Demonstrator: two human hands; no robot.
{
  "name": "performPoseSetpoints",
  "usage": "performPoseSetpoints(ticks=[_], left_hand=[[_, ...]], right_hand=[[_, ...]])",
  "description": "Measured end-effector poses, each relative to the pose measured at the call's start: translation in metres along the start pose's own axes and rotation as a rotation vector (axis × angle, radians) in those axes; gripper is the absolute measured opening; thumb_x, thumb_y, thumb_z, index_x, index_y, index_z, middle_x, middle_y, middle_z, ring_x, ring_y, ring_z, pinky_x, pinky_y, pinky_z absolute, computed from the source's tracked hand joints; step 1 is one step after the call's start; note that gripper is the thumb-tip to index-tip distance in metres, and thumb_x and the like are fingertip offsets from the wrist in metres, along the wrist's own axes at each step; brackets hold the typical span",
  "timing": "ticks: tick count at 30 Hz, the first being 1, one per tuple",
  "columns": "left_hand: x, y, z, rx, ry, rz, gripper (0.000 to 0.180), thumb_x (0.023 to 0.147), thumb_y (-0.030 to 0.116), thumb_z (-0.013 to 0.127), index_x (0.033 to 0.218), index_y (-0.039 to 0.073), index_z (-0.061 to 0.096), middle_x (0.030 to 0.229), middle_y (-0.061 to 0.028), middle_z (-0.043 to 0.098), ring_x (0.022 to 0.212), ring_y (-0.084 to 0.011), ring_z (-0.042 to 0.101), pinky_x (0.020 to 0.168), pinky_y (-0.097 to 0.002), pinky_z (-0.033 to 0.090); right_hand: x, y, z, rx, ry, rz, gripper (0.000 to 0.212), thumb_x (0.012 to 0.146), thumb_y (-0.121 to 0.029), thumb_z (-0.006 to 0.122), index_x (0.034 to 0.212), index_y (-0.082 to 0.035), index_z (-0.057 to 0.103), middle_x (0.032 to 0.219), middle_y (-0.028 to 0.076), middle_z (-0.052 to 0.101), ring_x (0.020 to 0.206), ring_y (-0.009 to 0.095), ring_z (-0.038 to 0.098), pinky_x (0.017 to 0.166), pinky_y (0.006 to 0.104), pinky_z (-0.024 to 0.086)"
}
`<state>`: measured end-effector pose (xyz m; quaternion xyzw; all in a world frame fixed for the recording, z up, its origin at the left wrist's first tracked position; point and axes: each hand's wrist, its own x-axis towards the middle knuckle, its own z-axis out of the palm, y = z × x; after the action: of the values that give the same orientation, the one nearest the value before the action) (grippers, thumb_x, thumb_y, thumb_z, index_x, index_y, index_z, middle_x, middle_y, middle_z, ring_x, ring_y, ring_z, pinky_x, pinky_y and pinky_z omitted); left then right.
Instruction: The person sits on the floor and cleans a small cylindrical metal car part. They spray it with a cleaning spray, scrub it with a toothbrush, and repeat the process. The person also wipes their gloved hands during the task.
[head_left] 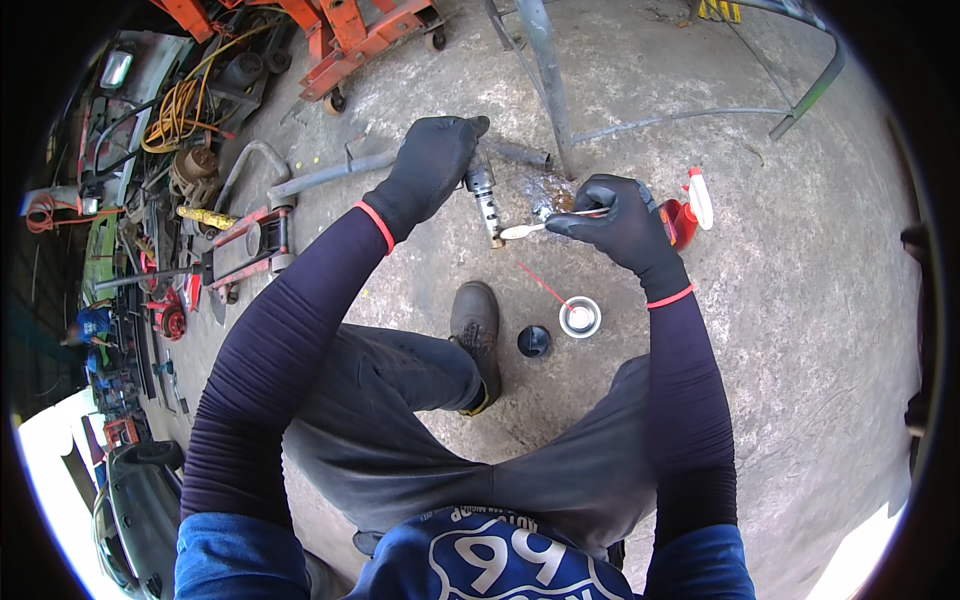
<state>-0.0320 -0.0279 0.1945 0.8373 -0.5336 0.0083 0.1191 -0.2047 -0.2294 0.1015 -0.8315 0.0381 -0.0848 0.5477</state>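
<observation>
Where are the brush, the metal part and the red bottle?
Brush (519, 231): head view, its pale end.
Metal part (487, 208): head view, mid-body.
Red bottle (683, 227): head view, its red side.

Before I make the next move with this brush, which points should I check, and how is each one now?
1. Metal part held in the left hand: ok.
2. Brush gripped by the right hand: ok.
3. Brush head touching the part: cannot tell; it is at the part's lower end, but contact is unclear.
4. Red straw on the can: ok, it sticks out from the top.
5. Black cap on the can: not ok, it lies apart beside it.
6. Red spray bottle standing upright: cannot tell, the right hand partly hides it.
</observation>
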Motion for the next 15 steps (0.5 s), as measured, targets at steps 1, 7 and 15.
performPoseSetpoints(ticks=[1, 7, 15], left_hand=[[0.000, 0.000, 0.000, -0.004, -0.007, -0.028, 0.024, 0.103, 0.016, 0.056, 0.113, -0.002, 0.069, 0.080, -0.0176, 0.068, 0.073, -0.0329, 0.070, 0.070, -0.0425, 0.056], [0.001, -0.004, 0.000, 0.121, 0.050, 0.030, 0.026, 0.102, 0.016, 0.058, 0.114, -0.005, 0.068, 0.080, -0.0180, 0.068, 0.072, -0.0325, 0.070, 0.069, -0.0417, 0.056], [0.003, 0.003, 0.001, -0.454, 0.075, -0.348, 0.035, 0.104, 0.026, 0.060, 0.082, -0.002, 0.064, 0.065, -0.0091, 0.056, 0.057, -0.0180, 0.055, 0.061, -0.0375, 0.049]], right_hand=[[0.000, -0.001, 0.000, -0.019, -0.002, 0.015, 0.040, 0.078, -0.029, 0.094, 0.079, 0.000, 0.067, 0.076, 0.004, 0.061, 0.071, 0.009, 0.055, 0.065, 0.0317, 0.047], [0.001, -0.012, -0.002, -0.005, 0.011, -0.011, 0.041, 0.077, -0.029, 0.094, 0.074, -0.001, 0.065, 0.071, 0.004, 0.056, 0.067, 0.012, 0.052, 0.063, 0.0336, 0.044], [0.000, -0.007, -0.009, -0.148, 0.086, -0.111, 0.041, 0.076, -0.027, 0.095, 0.074, -0.001, 0.064, 0.071, 0.005, 0.056, 0.066, 0.012, 0.052, 0.062, 0.0332, 0.043]])
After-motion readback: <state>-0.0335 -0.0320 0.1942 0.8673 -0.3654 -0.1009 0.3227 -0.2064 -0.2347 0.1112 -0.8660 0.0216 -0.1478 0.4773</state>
